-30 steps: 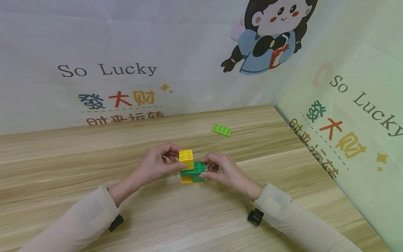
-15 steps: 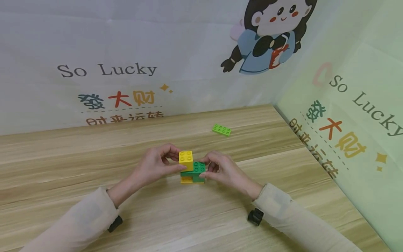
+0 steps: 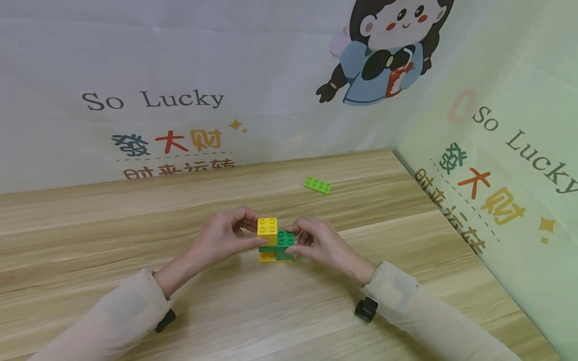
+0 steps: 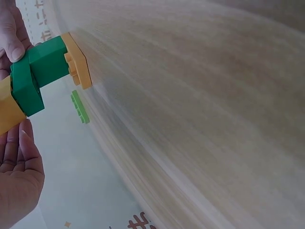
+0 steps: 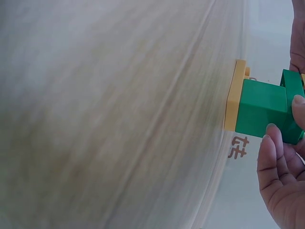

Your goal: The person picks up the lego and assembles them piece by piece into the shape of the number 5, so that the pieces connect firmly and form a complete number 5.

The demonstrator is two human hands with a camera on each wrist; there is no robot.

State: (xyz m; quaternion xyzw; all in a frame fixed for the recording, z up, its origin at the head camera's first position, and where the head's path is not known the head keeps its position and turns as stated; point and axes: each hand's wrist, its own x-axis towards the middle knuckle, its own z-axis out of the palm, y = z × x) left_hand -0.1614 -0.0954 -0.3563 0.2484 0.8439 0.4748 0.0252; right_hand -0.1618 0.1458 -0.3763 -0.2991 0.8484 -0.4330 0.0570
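Yellow brick [image 3: 267, 225] being pinched atop green brick [image 3: 281, 241] by left hand [image 3: 223, 235]; right hand [image 3: 318, 243] fingers gripping green brick, standing on wooden surface [image 3: 135, 225].

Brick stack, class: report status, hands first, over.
Left hand pinches yellow brick atop stack. Right hand grips dark green brick. Stack sits on table. Light green plate lies apart, nothing blocking.
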